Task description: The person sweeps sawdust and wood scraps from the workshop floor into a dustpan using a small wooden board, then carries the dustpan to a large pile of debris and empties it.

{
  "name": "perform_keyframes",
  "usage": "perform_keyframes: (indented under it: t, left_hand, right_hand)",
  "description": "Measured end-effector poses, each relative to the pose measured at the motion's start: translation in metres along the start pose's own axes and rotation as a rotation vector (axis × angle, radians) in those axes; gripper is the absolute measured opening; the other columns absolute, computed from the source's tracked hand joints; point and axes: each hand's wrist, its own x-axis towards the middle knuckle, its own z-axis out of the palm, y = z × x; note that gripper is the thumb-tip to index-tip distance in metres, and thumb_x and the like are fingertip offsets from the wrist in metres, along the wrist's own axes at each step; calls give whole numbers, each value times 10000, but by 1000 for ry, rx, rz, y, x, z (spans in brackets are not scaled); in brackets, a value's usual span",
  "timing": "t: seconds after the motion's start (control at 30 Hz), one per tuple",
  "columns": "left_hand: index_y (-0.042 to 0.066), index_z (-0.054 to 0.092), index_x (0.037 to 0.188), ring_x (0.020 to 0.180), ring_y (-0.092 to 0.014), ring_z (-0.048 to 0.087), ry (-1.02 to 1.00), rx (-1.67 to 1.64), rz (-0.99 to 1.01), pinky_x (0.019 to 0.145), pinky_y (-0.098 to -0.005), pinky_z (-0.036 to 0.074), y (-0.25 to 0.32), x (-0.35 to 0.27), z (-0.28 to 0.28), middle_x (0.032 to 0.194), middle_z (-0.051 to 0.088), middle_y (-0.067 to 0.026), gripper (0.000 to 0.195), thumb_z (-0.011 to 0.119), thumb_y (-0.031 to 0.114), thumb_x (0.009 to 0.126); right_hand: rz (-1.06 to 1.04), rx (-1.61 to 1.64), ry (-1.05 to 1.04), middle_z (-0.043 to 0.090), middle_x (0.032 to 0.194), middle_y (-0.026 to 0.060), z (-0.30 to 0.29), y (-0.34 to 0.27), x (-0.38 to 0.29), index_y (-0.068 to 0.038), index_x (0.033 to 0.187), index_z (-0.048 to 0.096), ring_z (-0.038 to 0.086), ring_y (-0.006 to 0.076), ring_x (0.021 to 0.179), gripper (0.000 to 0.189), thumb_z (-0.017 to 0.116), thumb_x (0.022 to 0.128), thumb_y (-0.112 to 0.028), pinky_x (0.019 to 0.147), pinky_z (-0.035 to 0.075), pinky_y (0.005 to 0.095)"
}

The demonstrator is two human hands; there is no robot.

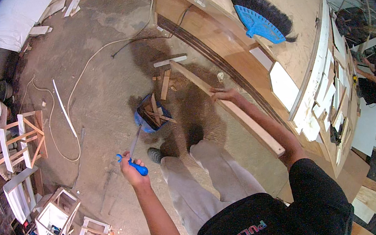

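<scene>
My left hand (133,168) grips the blue handle of a long-handled dustpan (143,126), whose shaft runs down to the blue pan by my feet. Several wood offcuts (156,114) lie in the pan, one sticking out over its rim. In my right hand (225,95) is a long wooden batten (252,123), which slants from beside my forearm towards the floor. A short white strip (170,61) lies across the batten's far end; whether the two are joined I cannot tell. Loose wood pieces (165,84) rest on the floor just beyond the dustpan.
On the workbench (215,5) to my right lies a blue broom head (261,22) with black bristles. White offcuts (326,98) are piled at its side. A pale cable (76,79) curves over the floor. Wooden frames (13,142) stand at left. Another person (372,82) is at far right.
</scene>
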Motion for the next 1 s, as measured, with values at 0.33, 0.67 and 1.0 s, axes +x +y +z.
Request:
perform_keyframes:
  t: [0.33, 0.67, 1.0]
  left_hand:
    - [92, 556, 1005, 541, -92, 438, 7, 16, 27, 453, -225, 360, -9, 1, 2, 734, 475, -10, 210, 536, 219, 839]
    - [101, 558, 995, 524, -90, 446, 21, 46, -5, 441, -217, 350, -11, -13, 18, 728, 487, -9, 207, 549, 216, 822]
    - [102, 551, 994, 538, -111, 457, -6, 61, 19, 452, -242, 372, -26, -23, 11, 791, 456, -3, 217, 576, 194, 799]
  right_hand:
    - [-341, -111, 10, 512, 1286, 208, -37, -3, 139, -42, 1103, 588, 466, 386, 1223, 315, 524, 886, -262, 1019, 389, 429]
    - [367, 795, -24, 605, 1127, 118, -20, 117, 203, -110, 1006, 617, 595, 252, 959, 178, 575, 852, -187, 814, 484, 328]
    - [503, 554, 204, 637, 825, 50, 7, 14, 42, -104, 840, 659, 602, 161, 697, 119, 577, 862, -188, 627, 474, 261]
